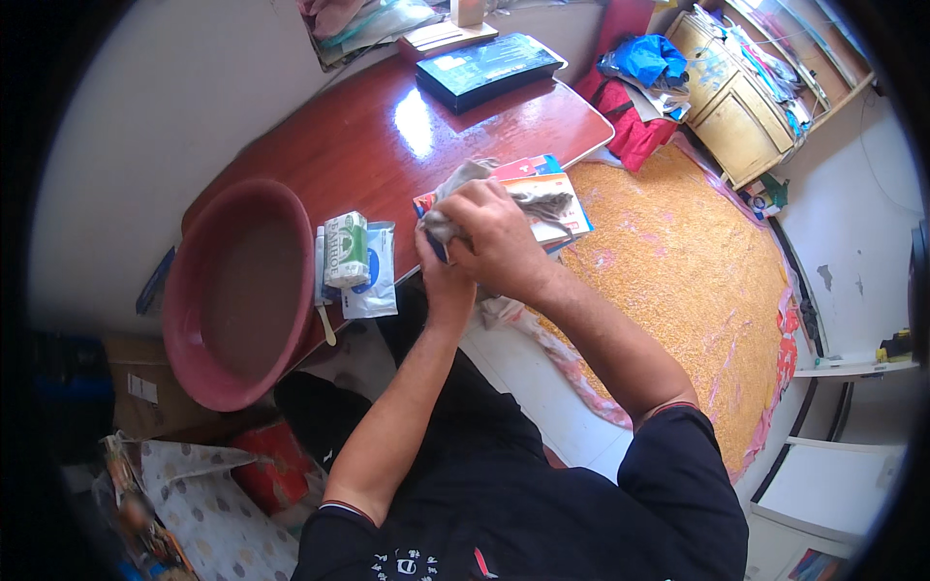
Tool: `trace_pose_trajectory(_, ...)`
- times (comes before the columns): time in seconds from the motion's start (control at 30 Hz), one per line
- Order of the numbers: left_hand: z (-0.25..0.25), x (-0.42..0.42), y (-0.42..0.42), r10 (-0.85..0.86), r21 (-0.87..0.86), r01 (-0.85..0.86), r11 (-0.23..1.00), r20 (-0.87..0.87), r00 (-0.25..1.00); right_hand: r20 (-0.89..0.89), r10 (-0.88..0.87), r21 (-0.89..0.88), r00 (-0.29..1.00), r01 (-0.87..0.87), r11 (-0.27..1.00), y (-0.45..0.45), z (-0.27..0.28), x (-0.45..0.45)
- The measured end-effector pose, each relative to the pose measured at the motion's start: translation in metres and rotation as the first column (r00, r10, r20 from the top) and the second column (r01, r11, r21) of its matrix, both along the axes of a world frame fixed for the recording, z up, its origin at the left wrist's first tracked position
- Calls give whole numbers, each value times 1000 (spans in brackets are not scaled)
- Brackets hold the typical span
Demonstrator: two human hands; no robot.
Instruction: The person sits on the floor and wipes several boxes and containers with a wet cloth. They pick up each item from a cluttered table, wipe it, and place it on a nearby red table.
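Note:
My right hand (494, 236) is closed on a crumpled grey cloth (465, 178) over the right part of a red-brown table (349, 145). Close against it, my left hand (445, 279) grips a small dark item, mostly hidden by the cloth and fingers. Behind and right of my hands lie several printed boxes or booklets (559, 207), with part of the cloth draped on them. Left of my hands are a wrapped green-and-white soap bar (346, 250), a white-and-blue packet (379, 276) and a tube (320, 254). A pink-red basin (236, 392) holds murky brown water.
A black flat box (487, 69) lies at the table's back. Yellow grain (654, 276), apparently corn kernels, covers a sheet on the floor at right. Beyond it stand a wooden cabinet (741, 123) and red and blue bags (639, 131). Cardboard and a dotted sheet (203, 501) are at lower left.

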State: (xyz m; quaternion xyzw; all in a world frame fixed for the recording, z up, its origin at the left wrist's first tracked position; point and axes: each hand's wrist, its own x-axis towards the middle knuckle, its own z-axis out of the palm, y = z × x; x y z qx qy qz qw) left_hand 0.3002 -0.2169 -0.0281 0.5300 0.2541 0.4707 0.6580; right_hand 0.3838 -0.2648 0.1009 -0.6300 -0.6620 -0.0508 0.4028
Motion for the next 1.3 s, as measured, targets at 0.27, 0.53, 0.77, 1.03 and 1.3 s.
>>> trace_pose_trajectory(0.27, 28, -12, -7, 1, -156, -26, 987, -156, 988, 206, -310, 1, 928, 317, 948, -49, -15, 99)
trace_pose_trajectory(0.53, 28, -17, -6, -105, -315, 97, 944, -8, 994, -196, -703, 126, 683, 729, 673, -108, -14, 186)
trace_pose_trajectory(0.77, 53, -31, -12, -254, -412, 308, 858, 182, 950, -760, -321, 105, 565, 594, 797, -134, -34, 211)
trace_pose_trajectory(1.03, 139, -52, -9, -249, -424, 341, 839, 257, 934, -938, 346, 338, -5, 198, 920, -43, -53, 167)
trace_pose_trajectory(1.3, 173, -51, 28, -124, -308, 210, 928, 278, 953, -968, 250, 220, -13, 430, 876, 24, -46, 113)
